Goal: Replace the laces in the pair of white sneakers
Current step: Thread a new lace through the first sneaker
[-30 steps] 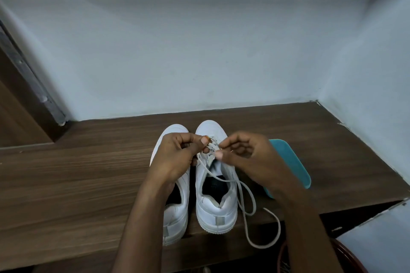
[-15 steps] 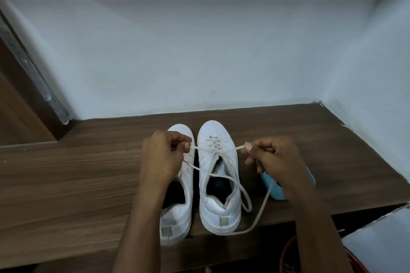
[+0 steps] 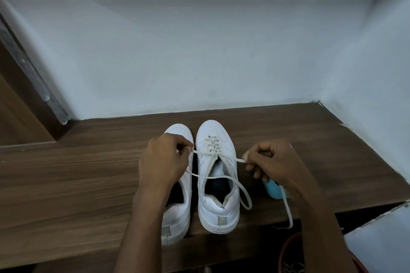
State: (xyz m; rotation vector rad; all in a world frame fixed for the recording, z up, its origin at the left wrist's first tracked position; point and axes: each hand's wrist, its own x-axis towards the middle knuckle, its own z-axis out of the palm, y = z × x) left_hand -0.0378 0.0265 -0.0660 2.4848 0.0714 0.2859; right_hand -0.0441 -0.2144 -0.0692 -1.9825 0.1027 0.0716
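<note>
Two white sneakers stand side by side on the wooden shelf, toes toward the wall. The right sneaker has a white lace threaded through its upper eyelets. My left hand pinches one end of that lace over the left sneaker. My right hand pinches the other end, right of the shoe. Both ends are pulled taut sideways. Loose lace crosses the shoe's opening, loops beside the heel and hangs past the shelf's front edge.
A light blue object lies on the shelf under my right hand. Pale walls close the back and right side. A wooden door frame stands at left. Below the shelf at right sits a reddish round rim.
My hands have moved apart from above the right sneaker's eyelets, drawing the two lace ends outward to the left and right. The slack loop beside the heel has shrunk.
</note>
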